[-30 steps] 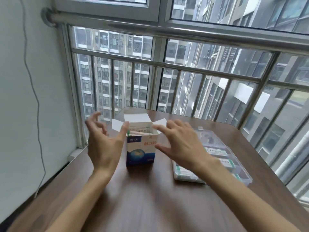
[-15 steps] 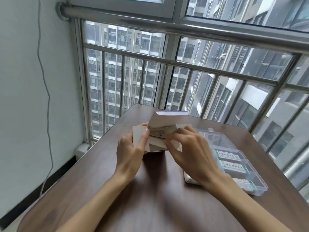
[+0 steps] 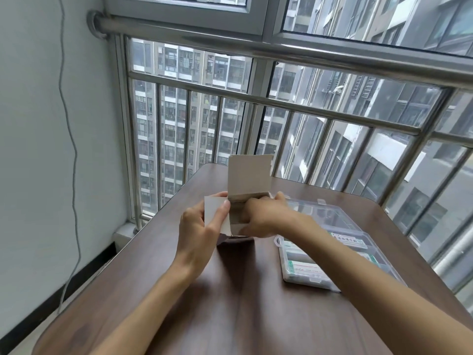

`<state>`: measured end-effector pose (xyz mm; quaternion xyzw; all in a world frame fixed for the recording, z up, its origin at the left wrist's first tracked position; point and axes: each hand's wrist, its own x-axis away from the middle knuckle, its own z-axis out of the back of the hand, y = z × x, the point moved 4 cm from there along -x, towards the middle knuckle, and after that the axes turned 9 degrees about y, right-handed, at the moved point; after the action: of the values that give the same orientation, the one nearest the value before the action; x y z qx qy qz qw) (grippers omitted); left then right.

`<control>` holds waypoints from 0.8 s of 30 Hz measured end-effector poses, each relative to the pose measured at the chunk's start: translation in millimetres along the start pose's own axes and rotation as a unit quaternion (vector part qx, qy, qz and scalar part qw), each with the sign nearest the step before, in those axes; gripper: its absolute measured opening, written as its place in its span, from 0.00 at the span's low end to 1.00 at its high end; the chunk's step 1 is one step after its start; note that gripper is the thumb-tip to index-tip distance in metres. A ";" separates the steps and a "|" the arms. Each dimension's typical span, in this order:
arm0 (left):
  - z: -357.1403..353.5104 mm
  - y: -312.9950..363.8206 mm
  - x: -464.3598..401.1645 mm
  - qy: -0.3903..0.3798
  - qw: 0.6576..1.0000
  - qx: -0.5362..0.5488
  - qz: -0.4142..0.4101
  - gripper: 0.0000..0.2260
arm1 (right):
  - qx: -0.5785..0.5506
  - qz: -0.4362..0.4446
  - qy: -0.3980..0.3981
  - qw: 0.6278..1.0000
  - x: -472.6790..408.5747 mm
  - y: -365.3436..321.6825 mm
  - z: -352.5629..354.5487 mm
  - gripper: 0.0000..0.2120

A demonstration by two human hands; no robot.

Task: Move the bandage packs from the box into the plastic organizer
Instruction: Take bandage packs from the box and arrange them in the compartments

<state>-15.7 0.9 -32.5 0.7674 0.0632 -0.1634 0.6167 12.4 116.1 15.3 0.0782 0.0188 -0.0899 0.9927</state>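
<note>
Head view: the box (image 3: 243, 221) stands upright on the table (image 3: 230, 290), mouth upward, rear flap raised. The left hand (image 3: 199, 234) grips its left side flap; the right hand (image 3: 263, 219) reaches inside (fingers hidden, grip unclear). The plastic organizer (image 3: 330, 252) lies just right, long axis running away from the viewer.

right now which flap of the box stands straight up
The far flap, the big one on the window side of the box. The smaller left flap is folded outward under the left hand's thumb.
</note>
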 end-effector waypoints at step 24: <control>28.5 19.3 -14.7 0.180 0.967 -0.157 -0.091 0.26 | -0.726 -0.052 0.015 0.686 46.9 40.2 4.4 0.14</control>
<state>-28.6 -29.6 -15.1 0.6686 0.2675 -0.0658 0.6907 65.8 146.2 23.3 -0.6666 0.0970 -0.0989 0.7325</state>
